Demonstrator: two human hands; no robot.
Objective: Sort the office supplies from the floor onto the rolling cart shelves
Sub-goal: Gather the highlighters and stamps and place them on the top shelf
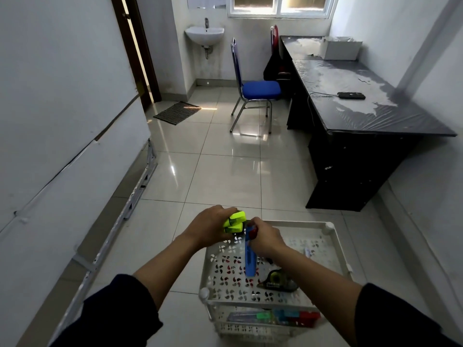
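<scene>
1. Tiled floor [220, 171]: pale, glossy, reflecting window light; a ribbed mat [177, 112] lies near the doorway on the far left.
2. Black desk [370, 113]: stands along the right wall, its top wrapped in plastic film. A white box [341, 49] sits at the far end and a dark phone [351, 95] with a cable lies nearer the middle.
3. Blue chair [258, 90]: stands beside the desk's far end, seat facing right; a wall sink [205, 35] hangs behind it.
4. Rolling cart [333, 232]: white, perforated trays, directly below the observer's arms. On the top tray lie a blue utility knife [250, 261], tilted with its upper end raised to the right hand, and a tape dispenser [276, 281] near the front edge. The lower shelf holds coloured items [288, 316], blurred; type not determinable.
5. Left hand [209, 227]: above the cart's far-left corner, fingers curled around yellow-green highlighters [234, 222], which are held off the tray.
6. Right hand [265, 237]: just beside the left hand, fingers closed on the upper end of the blue utility knife, where a red part shows.
</scene>
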